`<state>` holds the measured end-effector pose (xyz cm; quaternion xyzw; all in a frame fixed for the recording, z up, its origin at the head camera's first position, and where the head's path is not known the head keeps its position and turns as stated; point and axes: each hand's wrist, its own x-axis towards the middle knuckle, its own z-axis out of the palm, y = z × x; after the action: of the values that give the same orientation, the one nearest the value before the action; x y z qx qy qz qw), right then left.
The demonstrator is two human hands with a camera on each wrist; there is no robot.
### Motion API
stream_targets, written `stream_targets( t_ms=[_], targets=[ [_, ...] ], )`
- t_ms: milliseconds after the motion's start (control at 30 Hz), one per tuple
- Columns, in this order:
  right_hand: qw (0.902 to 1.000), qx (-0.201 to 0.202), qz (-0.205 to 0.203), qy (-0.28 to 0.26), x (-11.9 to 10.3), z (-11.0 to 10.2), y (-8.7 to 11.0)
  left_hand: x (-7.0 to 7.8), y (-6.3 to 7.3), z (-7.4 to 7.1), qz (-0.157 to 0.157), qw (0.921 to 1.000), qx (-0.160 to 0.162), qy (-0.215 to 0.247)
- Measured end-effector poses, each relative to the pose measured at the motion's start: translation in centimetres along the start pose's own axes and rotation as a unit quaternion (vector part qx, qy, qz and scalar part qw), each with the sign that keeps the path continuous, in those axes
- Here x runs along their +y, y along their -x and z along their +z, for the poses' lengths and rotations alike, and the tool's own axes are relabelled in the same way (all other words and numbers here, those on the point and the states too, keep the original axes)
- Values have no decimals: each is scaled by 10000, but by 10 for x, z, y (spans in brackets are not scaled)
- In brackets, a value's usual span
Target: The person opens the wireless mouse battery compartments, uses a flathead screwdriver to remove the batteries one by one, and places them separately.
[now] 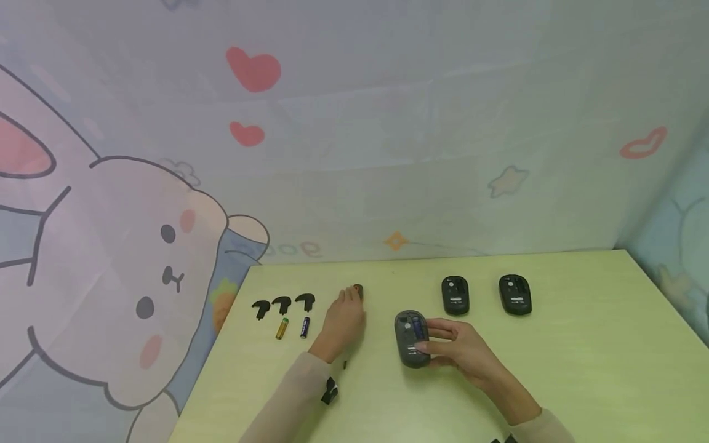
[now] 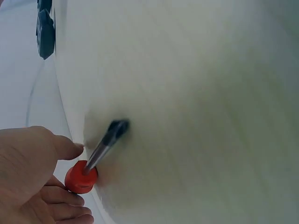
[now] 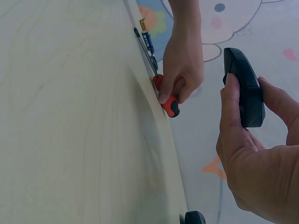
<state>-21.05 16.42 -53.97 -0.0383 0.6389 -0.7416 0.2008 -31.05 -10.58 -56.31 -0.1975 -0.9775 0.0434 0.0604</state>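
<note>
My left hand reaches down over a screwdriver with a red-and-black handle, low at the table. Its thumb and fingers are around the handle; in the left wrist view the thumb sits just above the red end. The screwdriver's dark tip points back toward me. My right hand grips a black computer mouse by its sides, raised off the table, underside facing me. A blue battery shows in its uncovered compartment.
Two more black mice lie underside up at the back right. Three small black curved covers lie at the left, above a gold battery and a blue battery. A printed cloth hangs behind the table.
</note>
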Motion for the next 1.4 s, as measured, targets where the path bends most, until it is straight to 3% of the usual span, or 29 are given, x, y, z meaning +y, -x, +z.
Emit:
stream_targets(
  t_ms=[133,333,467,633,733,800,833,933,1033,1300,1400],
  targets=[
    [10000,-13,4,-4,1,-1,0,4,-3,0,-119,9994,325,-31],
    [10000,-18,26,-12,0,0,0,12,-9,6,-552,9979,343,-36],
    [10000,30,63,-35,1,1,0,15,-10,5,-651,9967,477,88],
    [9999,35,74,-67,4,1,0,16,-10,-9,-643,9945,522,633],
    [10000,21,45,-64,2,0,0,14,-15,-26,-656,9851,587,1480],
    [10000,30,38,-56,1,0,0,11,-18,-36,-711,9685,673,2291],
    [10000,35,44,-51,1,0,0,8,-18,-42,-755,9546,680,2802],
    [10000,46,72,-25,0,0,-1,2,-17,-59,-897,9063,636,4081],
    [9999,69,96,3,-1,0,-1,-3,-13,-73,-1044,8573,437,5023],
    [9999,13,122,-6,0,1,-2,-9,-4,-100,-963,7519,170,6520],
    [9999,9,157,1,2,2,-3,-11,2,-112,-877,7249,217,6829]
  ],
)
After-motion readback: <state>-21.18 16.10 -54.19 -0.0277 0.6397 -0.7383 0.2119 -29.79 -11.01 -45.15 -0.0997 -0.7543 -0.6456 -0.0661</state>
